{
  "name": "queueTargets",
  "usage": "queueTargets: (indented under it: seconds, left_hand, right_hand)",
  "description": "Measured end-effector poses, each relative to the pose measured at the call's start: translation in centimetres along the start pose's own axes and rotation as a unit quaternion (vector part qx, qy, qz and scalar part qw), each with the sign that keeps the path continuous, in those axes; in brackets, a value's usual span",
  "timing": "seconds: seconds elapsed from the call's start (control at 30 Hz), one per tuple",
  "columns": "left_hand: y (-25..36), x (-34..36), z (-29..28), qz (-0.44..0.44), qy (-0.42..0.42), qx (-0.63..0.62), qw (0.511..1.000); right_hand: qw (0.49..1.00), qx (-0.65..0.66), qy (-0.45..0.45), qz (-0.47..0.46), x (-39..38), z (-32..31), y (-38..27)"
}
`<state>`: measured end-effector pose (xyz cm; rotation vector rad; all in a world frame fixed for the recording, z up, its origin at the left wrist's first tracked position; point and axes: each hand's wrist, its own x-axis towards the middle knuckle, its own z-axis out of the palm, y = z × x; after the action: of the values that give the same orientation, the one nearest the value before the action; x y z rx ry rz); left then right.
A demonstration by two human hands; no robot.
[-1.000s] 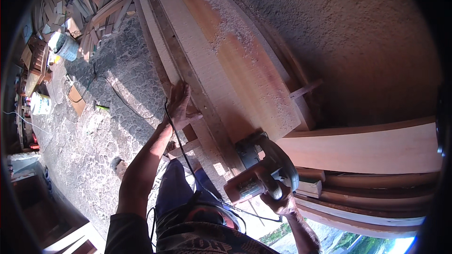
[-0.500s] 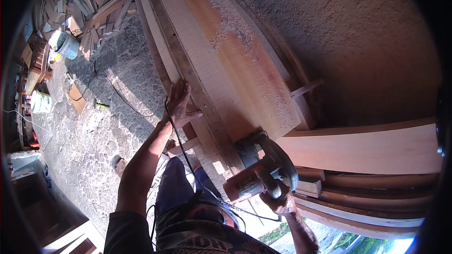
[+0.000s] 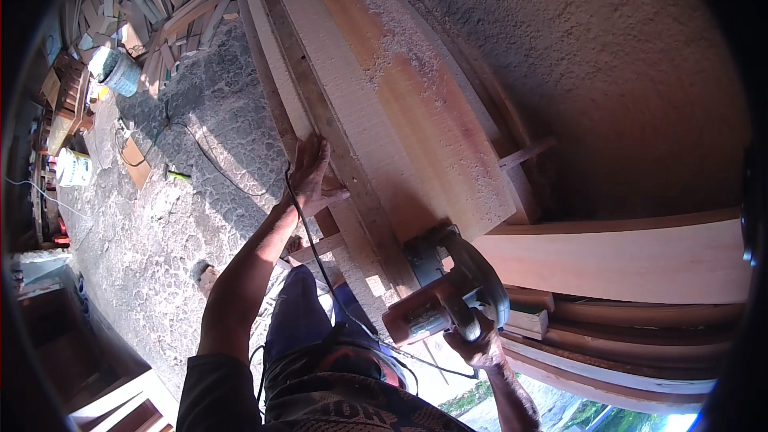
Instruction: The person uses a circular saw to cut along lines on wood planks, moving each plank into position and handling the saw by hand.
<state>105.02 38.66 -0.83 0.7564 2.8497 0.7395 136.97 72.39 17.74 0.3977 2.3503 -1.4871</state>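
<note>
My right hand [image 3: 478, 342] is closed round the rear handle of a circular saw [image 3: 452, 292]. The saw sits at the near end of a wide wooden board [image 3: 416, 136] strewn with sawdust. Along the board's left side runs a long, narrow wooden strip [image 3: 324, 108], reaching down to the saw's base. My left hand [image 3: 310, 172] lies on the strip and the wood beside it, fingers stretched out and together. A black power cord [image 3: 308, 232] passes by my left wrist and down across my body. The saw's blade is hidden.
Curved boards [image 3: 624, 256] are stacked at the right, below a rough wall [image 3: 592, 56]. Wood offcuts [image 3: 172, 8] pile up at the far left. Two buckets, one blue-grey [image 3: 120, 76] and one white [image 3: 74, 168], stand on the stone floor [image 3: 144, 248]. A cable crosses that floor.
The view has shifted slightly. My left hand's fingers lie closer together along the strip. The saw and my right hand stay at nearly the same place on the board.
</note>
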Motion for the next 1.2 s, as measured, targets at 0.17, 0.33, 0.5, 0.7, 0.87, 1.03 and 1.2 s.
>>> queueTargets:
  seconds: [0.17, 0.33, 0.5, 0.7, 0.87, 1.03, 1.2]
  left_hand:
    - [-0.3, -0.1, -0.1, 0.045, 0.033, -0.005, 0.998]
    - [0.0, -0.1, -0.1, 0.043, 0.031, -0.007, 0.999]
    - [-0.9, -0.2, 0.6, 0.07, 0.071, -0.013, 0.995]
    - [-0.6, -0.1, 0.4, 0.06, 0.08, -0.019, 0.995]
    - [-0.6, -0.1, 0.4, 0.089, 0.116, -0.041, 0.988]
    - [-0.4, 0.0, 0.1, 0.107, 0.134, -0.064, 0.983]
    - [-0.3, 0.0, -0.4, 0.089, 0.127, -0.06, 0.986]
  right_hand:
    - [1.0, -0.004, -0.003, -0.005, 0.1, -0.1, -0.1]
    - [1.0, -0.003, 0.002, -0.007, 0.3, 0.0, -0.1]
    - [1.0, -0.008, -0.002, -0.021, 0.8, 0.0, -0.9]
    - [0.999, -0.024, 0.011, -0.034, 2.9, 0.7, -1.4]
    - [1.0, -0.009, -0.016, 0.004, 4.1, 0.8, -1.2]
    - [1.0, -0.007, -0.01, -0.005, 5.8, 1.2, -2.8]
    - [1.0, 0.013, -0.016, 0.001, 7.4, 1.7, -3.9]
